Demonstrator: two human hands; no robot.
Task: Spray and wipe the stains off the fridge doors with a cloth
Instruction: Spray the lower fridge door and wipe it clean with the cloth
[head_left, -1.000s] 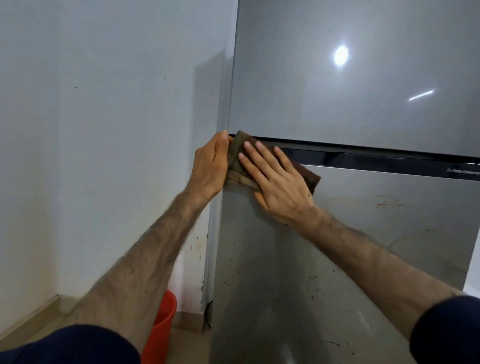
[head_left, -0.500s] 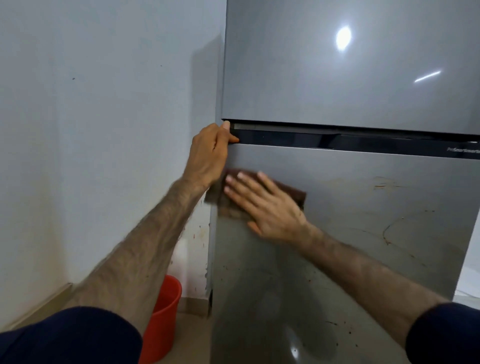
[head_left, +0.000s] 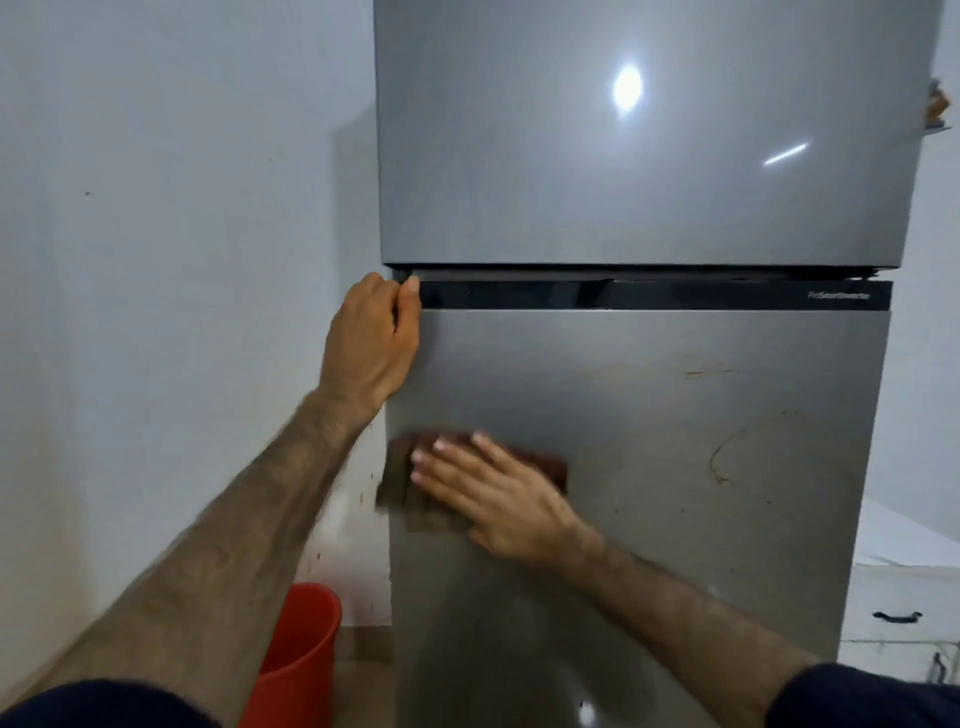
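White wall (head_left: 156, 260) fills the left of the head view, meeting a pale floor where a red bucket (head_left: 296, 660) stands just beside the fridge's lower left corner. Small reddish specks dot the wall low down near the fridge edge.

Grey and glossy, the upper fridge door (head_left: 649, 145) reflects a round light and a short bright streak. Below it runs a dark strip (head_left: 649, 295) with faint lettering at its right end, and under that hangs the lower fridge door (head_left: 675, 441). That lower door carries stains (head_left: 727, 452): a short orange streak high on the right and a thin curved brown line lower down.

At the top left corner of the lower door, the left hand (head_left: 371, 338) has its fingers curled round the door's edge, thumb tip against the dark strip. The right hand (head_left: 493, 488) lies flat with fingers straight and slightly spread, pressing a brown cloth (head_left: 545, 462) against the lower door near its left edge, well below the left hand. The cloth's left end overhangs the door edge a little.

On the far right, a white cabinet (head_left: 909, 597) with a dark handle sits beside the fridge.
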